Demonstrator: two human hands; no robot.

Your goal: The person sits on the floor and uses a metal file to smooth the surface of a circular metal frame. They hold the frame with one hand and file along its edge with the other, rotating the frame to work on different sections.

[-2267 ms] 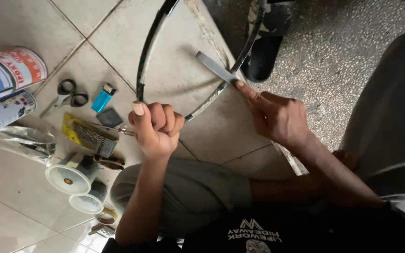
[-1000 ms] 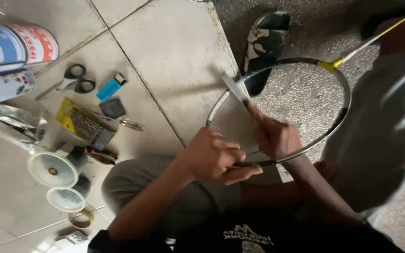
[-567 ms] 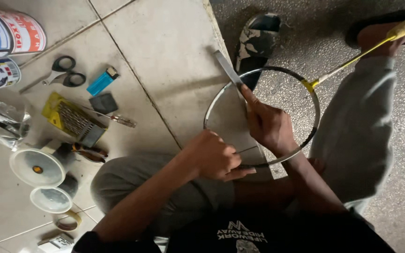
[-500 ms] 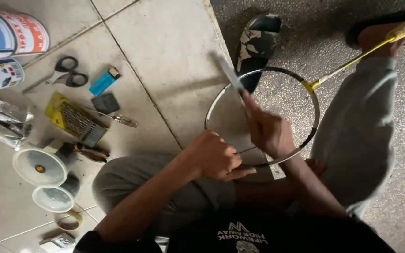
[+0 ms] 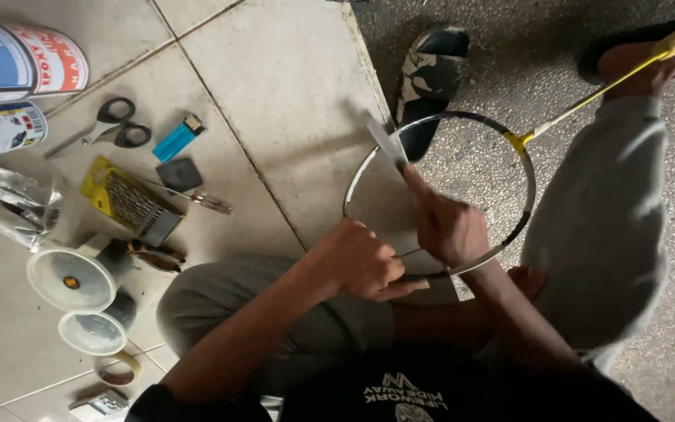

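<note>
The racket frame (image 5: 526, 168), an unstrung hoop with a yellow shaft running up to the right, lies across your lap, its head over the edge where the tiled floor (image 5: 283, 78) meets the rough concrete (image 5: 501, 55). Your left hand (image 5: 365, 264) is closed around the lower rim of the hoop, fingers curled tight. Your right hand (image 5: 447, 227) is closed on a flat strip (image 5: 386, 141), pale and blurred, held with the forefinger laid along it and its tip against the upper left rim. What kind of tool the strip is cannot be told.

A dark shoe (image 5: 427, 74) sits just beyond the hoop on the concrete.

On the floor to your left, well apart from the frame: a screwdriver (image 5: 197, 199), a yellow grater-like tool (image 5: 130, 203), a dark square pad (image 5: 180, 174), a blue lighter (image 5: 177, 138) and black scissors (image 5: 115, 129). Farther left stand two cans (image 5: 17, 66), a clear bag (image 5: 9, 203), two spools (image 5: 76, 277) with pliers (image 5: 158, 256) beside them, and a tape roll (image 5: 117, 367).
</note>
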